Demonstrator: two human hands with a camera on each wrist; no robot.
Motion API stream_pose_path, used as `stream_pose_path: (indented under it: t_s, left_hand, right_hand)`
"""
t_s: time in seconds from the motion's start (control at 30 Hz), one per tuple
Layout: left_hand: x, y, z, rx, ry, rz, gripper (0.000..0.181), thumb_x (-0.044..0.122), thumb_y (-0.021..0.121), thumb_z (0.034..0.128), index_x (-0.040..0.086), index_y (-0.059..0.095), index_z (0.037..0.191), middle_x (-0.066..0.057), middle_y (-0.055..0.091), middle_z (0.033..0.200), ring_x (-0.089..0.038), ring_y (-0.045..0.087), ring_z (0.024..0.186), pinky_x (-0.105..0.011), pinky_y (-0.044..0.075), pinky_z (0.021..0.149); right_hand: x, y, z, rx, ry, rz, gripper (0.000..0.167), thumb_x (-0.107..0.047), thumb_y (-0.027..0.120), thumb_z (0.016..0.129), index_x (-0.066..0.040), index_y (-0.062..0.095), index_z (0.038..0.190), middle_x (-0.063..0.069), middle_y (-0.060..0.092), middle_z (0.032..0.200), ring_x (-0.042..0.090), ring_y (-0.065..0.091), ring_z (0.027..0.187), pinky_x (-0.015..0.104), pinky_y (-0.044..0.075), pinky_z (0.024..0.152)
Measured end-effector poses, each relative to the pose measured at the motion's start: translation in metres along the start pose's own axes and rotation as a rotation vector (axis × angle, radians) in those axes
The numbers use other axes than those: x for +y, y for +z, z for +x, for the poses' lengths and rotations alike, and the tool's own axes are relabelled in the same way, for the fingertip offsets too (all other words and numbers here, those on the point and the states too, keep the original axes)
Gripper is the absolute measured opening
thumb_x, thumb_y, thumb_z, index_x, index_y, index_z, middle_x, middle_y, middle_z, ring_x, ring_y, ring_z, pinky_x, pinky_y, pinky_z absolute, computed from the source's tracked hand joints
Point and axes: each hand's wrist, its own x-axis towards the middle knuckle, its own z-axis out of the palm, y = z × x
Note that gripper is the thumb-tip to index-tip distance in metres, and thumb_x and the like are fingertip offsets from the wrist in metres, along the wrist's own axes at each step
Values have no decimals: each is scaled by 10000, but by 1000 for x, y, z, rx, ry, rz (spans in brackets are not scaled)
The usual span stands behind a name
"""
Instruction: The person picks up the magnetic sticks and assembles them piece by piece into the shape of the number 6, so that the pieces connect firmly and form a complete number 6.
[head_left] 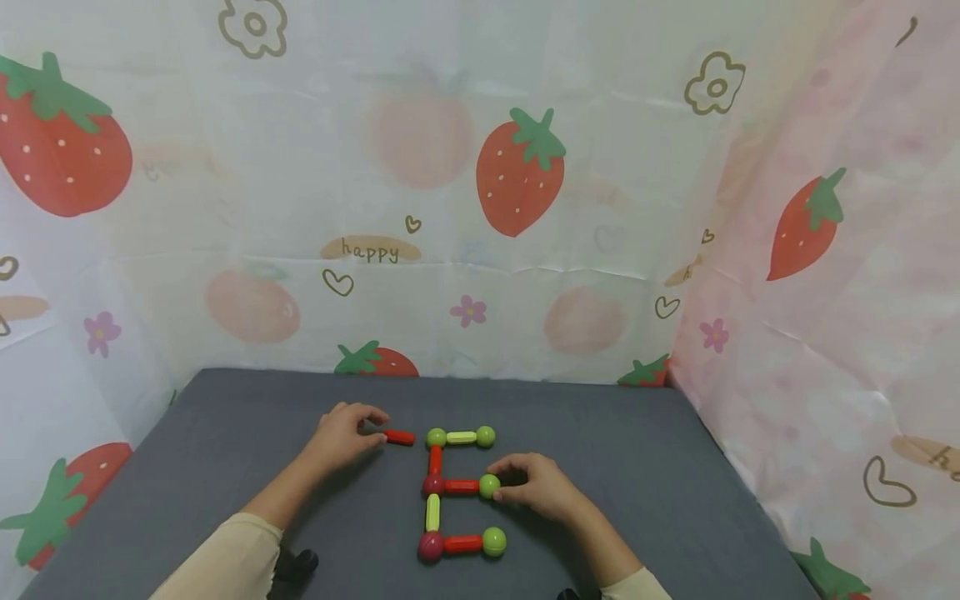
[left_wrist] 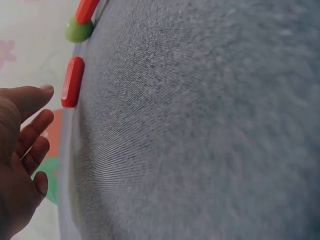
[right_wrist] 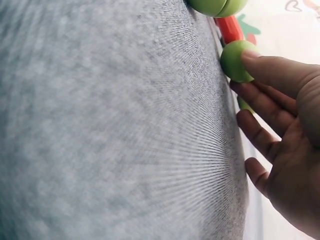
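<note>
On the grey cloth lies an E-shaped figure of rods and balls, with a red ball (head_left: 433, 485) at its middle joint. My right hand (head_left: 536, 483) pinches the green ball (head_left: 489, 486) at the free end of the middle red rod (head_left: 462, 486); in the right wrist view the thumb presses on this green ball (right_wrist: 235, 62). Left of the figure, a loose red rod (head_left: 400, 437) lies by the fingertips of my left hand (head_left: 343, 435). The left wrist view shows that hand's fingers relaxed, with a small gap between the thumb and the red rod (left_wrist: 73, 82).
The figure's top arm ends in a green ball (head_left: 486, 436), its bottom arm in another green ball (head_left: 494, 542). A strawberry-patterned curtain (head_left: 435, 308) stands behind the dark grey table (head_left: 600, 425) and along its sides. A black object (head_left: 300, 564) sits by the left sleeve.
</note>
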Motion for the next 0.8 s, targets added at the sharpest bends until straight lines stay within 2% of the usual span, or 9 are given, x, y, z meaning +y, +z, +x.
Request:
stream_pose_path:
  t_s: [0.27, 0.57, 0.8]
  left_hand:
    - [-7, 12, 8, -62, -46, -16, 330, 211, 823, 867, 164, 749, 1185, -25, 732, 1137, -225, 542, 973, -578, 383, 943]
    - [-7, 18, 7, -56, -71, -43, 286, 195, 817, 878, 191, 759, 1158, -40, 713, 1176, -270, 570, 1058, -606, 388, 988]
    - [-5, 20, 8, -56, -64, -34, 213, 188, 809, 889, 200, 772, 1098, -13, 726, 1099, -257, 585, 1040, -612, 374, 1014]
  right_hand:
    - [-1, 0, 0, -1, -6, -1, 300, -254, 835, 868, -222, 757, 1156, -46, 711, 1140, 184, 619, 1062, 373, 494, 874]
    - [0, 0, 1, -6, -4, 1, 300, -249, 838, 865, -219, 759, 1153, -44, 716, 1134, 187, 626, 1059, 373, 495, 871]
    - [1, 0, 1, 0, -2, -7, 310, -268, 840, 861, -227, 759, 1157, -52, 713, 1147, 176, 623, 1067, 364, 495, 879]
